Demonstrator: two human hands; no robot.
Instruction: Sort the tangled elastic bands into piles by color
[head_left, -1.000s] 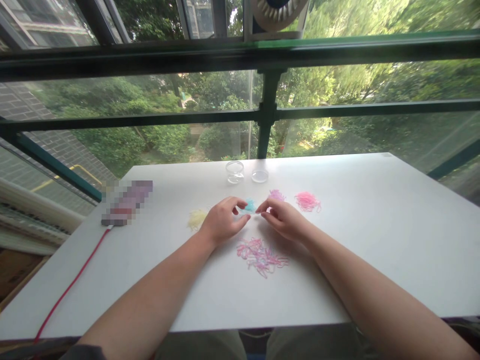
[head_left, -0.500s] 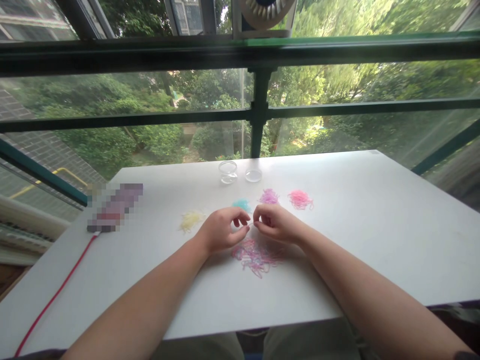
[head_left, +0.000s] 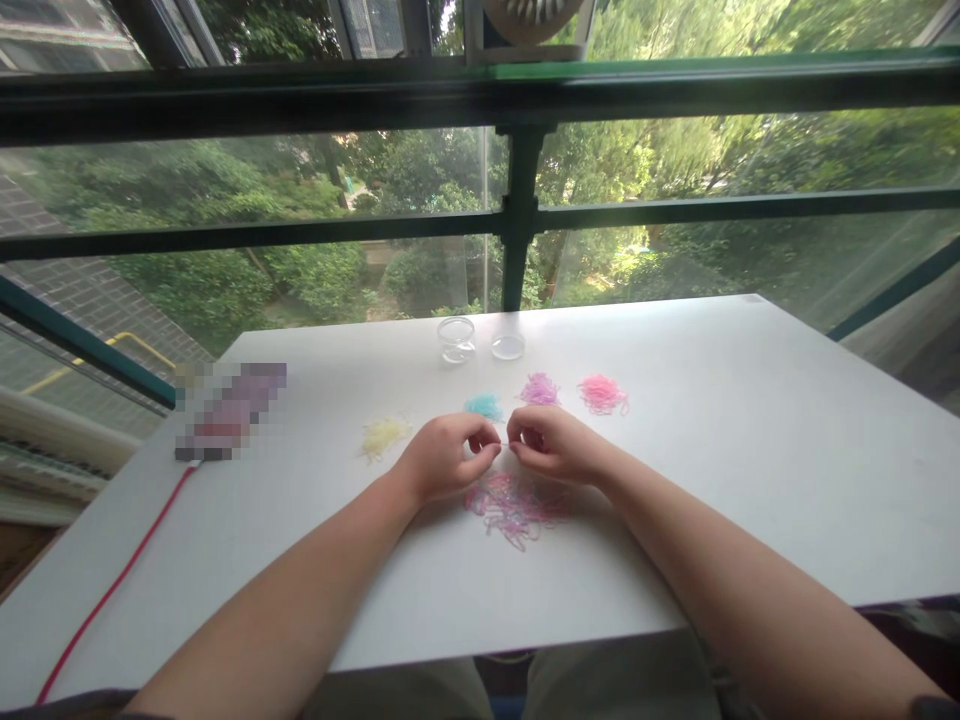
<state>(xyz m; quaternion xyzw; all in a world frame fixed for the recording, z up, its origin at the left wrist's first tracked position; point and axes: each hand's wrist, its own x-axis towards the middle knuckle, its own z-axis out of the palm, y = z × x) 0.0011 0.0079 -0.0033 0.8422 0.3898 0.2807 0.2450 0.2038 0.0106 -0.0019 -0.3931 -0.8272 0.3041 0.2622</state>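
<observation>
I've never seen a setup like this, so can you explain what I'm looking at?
There's no machine: these are a person's bare left hand and right hand. Every picture comes from one camera on their head, looking forward and down. On the white table lie a yellow pile, blue pile, purple pile and pink pile of thin strands, with a mixed pile nearer the person. Farther back are a clear round container and a shallow clear dish. Both hands seem to pinch a thin strand between them.
</observation>
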